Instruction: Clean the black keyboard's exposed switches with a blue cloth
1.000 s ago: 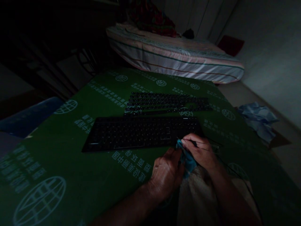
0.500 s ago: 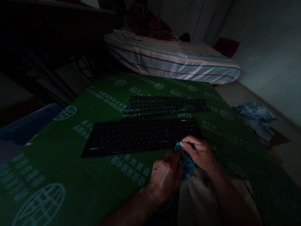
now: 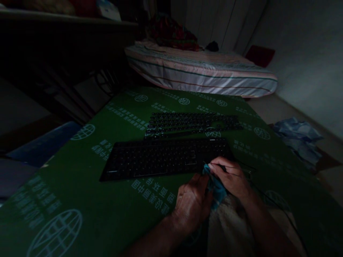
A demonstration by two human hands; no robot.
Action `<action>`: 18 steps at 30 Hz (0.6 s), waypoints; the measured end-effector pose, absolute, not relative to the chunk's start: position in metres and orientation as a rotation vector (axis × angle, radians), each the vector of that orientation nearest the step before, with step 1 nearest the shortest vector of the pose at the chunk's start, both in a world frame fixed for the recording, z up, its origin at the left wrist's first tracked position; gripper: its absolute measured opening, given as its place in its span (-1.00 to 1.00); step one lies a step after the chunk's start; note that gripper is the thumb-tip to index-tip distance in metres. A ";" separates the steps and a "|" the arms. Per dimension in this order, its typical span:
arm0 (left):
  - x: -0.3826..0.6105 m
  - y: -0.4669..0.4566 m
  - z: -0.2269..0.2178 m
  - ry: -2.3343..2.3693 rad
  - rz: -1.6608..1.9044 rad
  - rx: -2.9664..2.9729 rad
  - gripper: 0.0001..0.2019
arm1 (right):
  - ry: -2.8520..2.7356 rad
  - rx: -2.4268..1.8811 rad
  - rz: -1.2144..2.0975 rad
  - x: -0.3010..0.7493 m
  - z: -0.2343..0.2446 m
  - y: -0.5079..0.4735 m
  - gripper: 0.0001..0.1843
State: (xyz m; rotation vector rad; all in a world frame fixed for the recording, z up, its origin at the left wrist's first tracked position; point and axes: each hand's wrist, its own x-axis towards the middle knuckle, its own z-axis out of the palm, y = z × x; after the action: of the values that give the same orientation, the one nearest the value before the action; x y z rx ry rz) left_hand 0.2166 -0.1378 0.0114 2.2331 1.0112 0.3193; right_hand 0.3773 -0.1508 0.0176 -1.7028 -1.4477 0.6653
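Observation:
A black keyboard (image 3: 160, 159) lies on a green printed sheet (image 3: 80, 192). Behind it rests a second black keyboard part (image 3: 191, 123). My left hand (image 3: 191, 203) and my right hand (image 3: 232, 176) meet at the near keyboard's right front corner. Both are closed on a small blue cloth (image 3: 215, 187) held between them. The right hand also pinches a thin dark stick-like tool that points left over the cloth. The room is very dim.
A striped mattress (image 3: 203, 73) with dark red bundled clothes lies on the floor behind the sheet. A crumpled pale blue cloth (image 3: 298, 137) sits at the right. A blue item (image 3: 43, 142) lies at the left edge. A thin cable (image 3: 268, 198) trails beside my right forearm.
My hands keep the same grip on the blue cloth by the keyboard corner. Only the view has shifted slightly; the keyboards have not moved.

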 end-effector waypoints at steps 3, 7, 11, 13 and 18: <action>0.216 -0.139 0.010 1.011 0.307 2.247 -0.74 | -1.448 -1.714 0.690 0.378 0.017 -0.151 -0.74; 0.216 -0.140 0.010 1.006 0.262 2.267 -0.75 | -1.469 -1.709 0.721 0.380 0.017 -0.153 -0.72; 0.216 -0.138 0.011 0.998 0.287 2.256 -0.75 | -1.437 -1.707 0.686 0.380 0.015 -0.153 -0.74; 0.216 -0.137 0.012 1.006 0.283 2.250 -0.75 | -1.440 -1.697 0.698 0.380 0.014 -0.153 -0.73; 0.217 -0.137 0.014 1.020 0.241 2.271 -0.76 | -1.425 -1.705 0.740 0.381 0.014 -0.153 -0.73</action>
State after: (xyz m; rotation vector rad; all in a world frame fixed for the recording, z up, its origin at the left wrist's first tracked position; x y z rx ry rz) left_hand 0.2171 -0.1375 0.0140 2.2711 1.0202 0.2415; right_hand 0.3808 -0.1533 0.0143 -1.7049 -1.4248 0.7402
